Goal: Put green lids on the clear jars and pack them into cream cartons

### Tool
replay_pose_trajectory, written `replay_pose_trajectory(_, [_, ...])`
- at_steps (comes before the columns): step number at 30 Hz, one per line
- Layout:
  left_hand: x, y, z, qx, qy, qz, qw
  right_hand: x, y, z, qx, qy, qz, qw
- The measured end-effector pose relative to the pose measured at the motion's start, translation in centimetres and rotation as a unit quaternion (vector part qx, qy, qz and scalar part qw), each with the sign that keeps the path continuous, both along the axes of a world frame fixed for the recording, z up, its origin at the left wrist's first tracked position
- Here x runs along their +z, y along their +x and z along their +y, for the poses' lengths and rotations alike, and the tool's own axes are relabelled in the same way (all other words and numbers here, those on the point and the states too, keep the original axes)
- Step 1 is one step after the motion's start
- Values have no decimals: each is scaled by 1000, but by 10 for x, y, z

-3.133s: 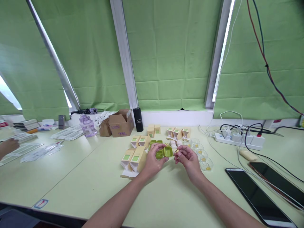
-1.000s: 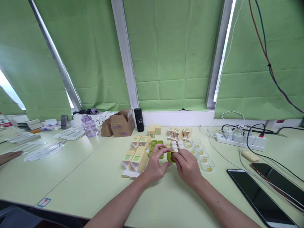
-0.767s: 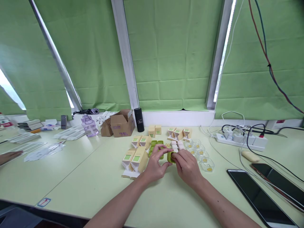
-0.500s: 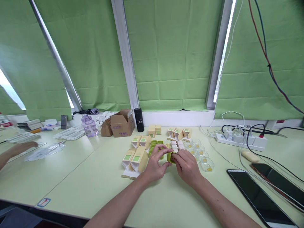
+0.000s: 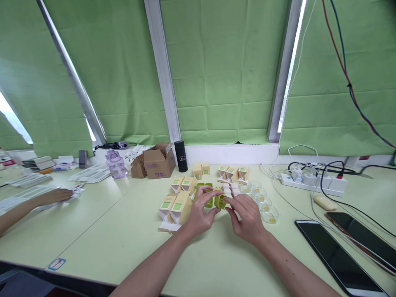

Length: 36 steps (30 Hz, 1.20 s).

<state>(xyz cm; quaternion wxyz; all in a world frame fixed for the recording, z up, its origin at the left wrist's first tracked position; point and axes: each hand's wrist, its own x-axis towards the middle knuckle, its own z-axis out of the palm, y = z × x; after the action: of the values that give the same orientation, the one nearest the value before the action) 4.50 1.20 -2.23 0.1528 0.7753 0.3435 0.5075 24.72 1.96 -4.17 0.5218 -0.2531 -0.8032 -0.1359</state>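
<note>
A small olive-green plastic cup [image 5: 220, 201] is tilted with its open side towards me, and yellowish parts show inside. My left hand [image 5: 199, 214] pinches its left side between thumb and fingers. On the other side, my right hand [image 5: 247, 216] is closed at the rim, its index fingertip against the edge; exactly what the fingertips touch is partly hidden. Behind my left hand lie more green cups [image 5: 209, 203]. Small white pieces [image 5: 227, 190] sit just beyond the cup. Clear plastic cases with yellow centres [image 5: 269, 214] are grouped right of my right hand.
Cream cartons with green windows [image 5: 181, 206] stand left of my hands; more cartons [image 5: 232, 175] are behind. A cardboard box [image 5: 159, 161], black cylinder [image 5: 181, 156] and purple bottle [image 5: 116, 164] line the back. Right are a power strip [image 5: 315, 184] and phones [image 5: 337, 255]. Another person's hand [image 5: 57, 195] is far left.
The green cup has turned so its inside shows, and my right fingers have drawn back from inside it to its rim. The other person's hand has moved right onto the plastic bags.
</note>
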Motion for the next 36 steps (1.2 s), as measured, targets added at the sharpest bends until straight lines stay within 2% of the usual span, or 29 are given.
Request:
replay_pose_trajectory(7, [-2, 1, 3, 28, 41, 19, 999, -8, -2, -1, 3, -95, 35, 995])
replay_pose_trajectory(14, [-4, 3, 1, 25, 37, 22, 999, -15, -5, 3, 37, -125, 38, 991])
replay_pose_trajectory(20, [-3, 2, 1, 25, 26, 5, 999, -17, -7, 3, 54, -171, 88, 980])
replay_pose_trajectory(26, [-2, 2, 4, 75, -5, -40, 996, -20, -7, 5, 61, -188, 135, 971])
replay_pose_trajectory(36, [-7, 7, 5, 65, -68, -35, 995, -19, -9, 4, 61, -175, 133, 974])
